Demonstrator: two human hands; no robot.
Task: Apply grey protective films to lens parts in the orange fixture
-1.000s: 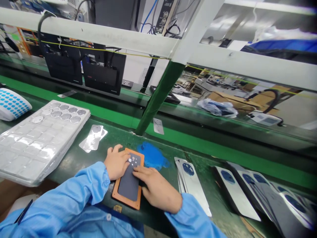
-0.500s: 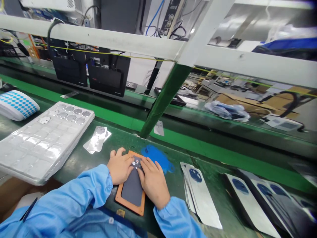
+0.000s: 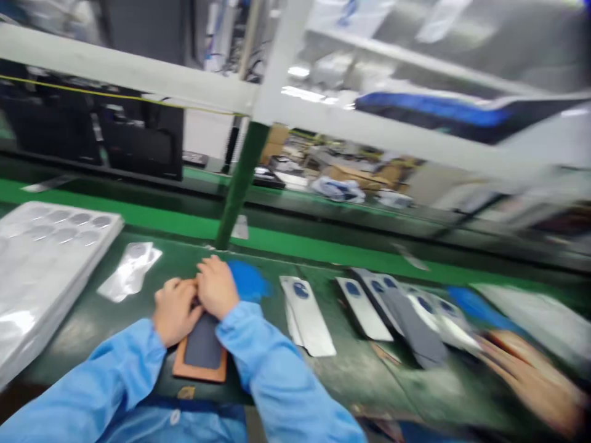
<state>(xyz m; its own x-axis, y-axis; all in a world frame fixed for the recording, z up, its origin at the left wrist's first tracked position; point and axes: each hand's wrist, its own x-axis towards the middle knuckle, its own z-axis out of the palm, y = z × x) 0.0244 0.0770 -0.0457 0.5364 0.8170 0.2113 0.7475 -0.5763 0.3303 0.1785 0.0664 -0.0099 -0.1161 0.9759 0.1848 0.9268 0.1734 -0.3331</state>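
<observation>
A dark grey phone back panel [image 3: 203, 346] lies in an orange frame [image 3: 199, 373] on the green bench before me. My left hand [image 3: 174, 312] is bent around the frame's upper left side, thumb and fingers closed against it. Over the panel's top end, my right hand [image 3: 217, 287] is closed with its fingers pressed together. Both hands hide the camera area, and I cannot make out what the right fingertips hold. Behind the right hand lies a blue sheet [image 3: 249, 280]. Left of the hands are silvery film pieces [image 3: 129, 271].
A white plastic tray [image 3: 50, 271] with round pieces stands at left. To the right lie silvery phone panels [image 3: 314, 323], then several more panels [image 3: 364, 314]. Another person's blurred hand [image 3: 530, 375] reaches in at far right. A green post [image 3: 240, 184] rises behind the bench.
My view has swung to the right. My right hand has gone from lying flat on the panel's right side to bending over its top end; the left fingers are more curled.
</observation>
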